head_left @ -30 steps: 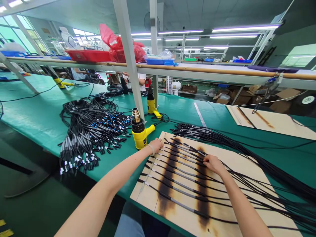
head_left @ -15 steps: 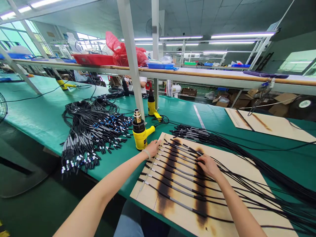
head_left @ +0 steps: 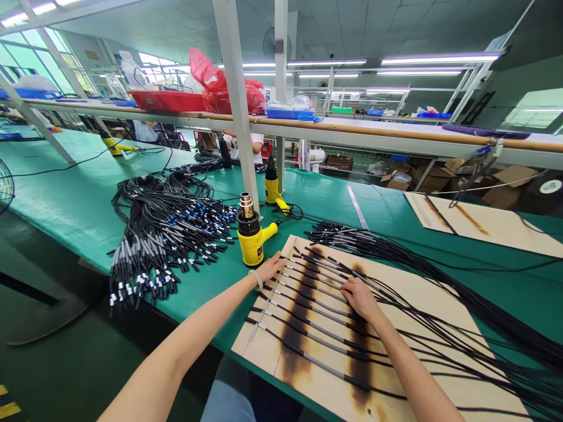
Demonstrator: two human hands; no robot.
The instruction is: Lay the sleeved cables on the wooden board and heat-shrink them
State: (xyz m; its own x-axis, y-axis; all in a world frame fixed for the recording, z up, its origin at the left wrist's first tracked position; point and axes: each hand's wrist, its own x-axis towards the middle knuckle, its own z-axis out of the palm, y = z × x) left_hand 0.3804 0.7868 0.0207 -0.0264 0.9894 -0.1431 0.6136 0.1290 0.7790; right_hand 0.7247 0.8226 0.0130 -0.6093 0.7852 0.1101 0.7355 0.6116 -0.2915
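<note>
"Right hand (head_left: 358, 296): state of the grip?"

"Thumb and fingertips pinched on a cable (head_left: 339, 295), over the darker scorch band farther from the cable tips."

"And the left hand (head_left: 270, 269)?"

"Fingers stretched out at the near-left edge of the board (head_left: 314, 394), by the cable tips. Cannot tell if anything is held. Pale band (head_left: 256, 280) on that wrist."

"Where do the cables (head_left: 325, 366) lie?"

"Side by side across the board, grey sleeves spanning two scorch bands (head_left: 292, 340), tails trailing off right."

"Round about?"

"Yellow heat gun (head_left: 250, 243) upright just beside the board, nozzle up; second gun (head_left: 272, 190) behind. Big heap of wires (head_left: 162, 223) to the left on the green table (head_left: 196, 299). Long bundle (head_left: 422, 261) along the board's far side, ruler (head_left: 358, 206) beyond."
</note>
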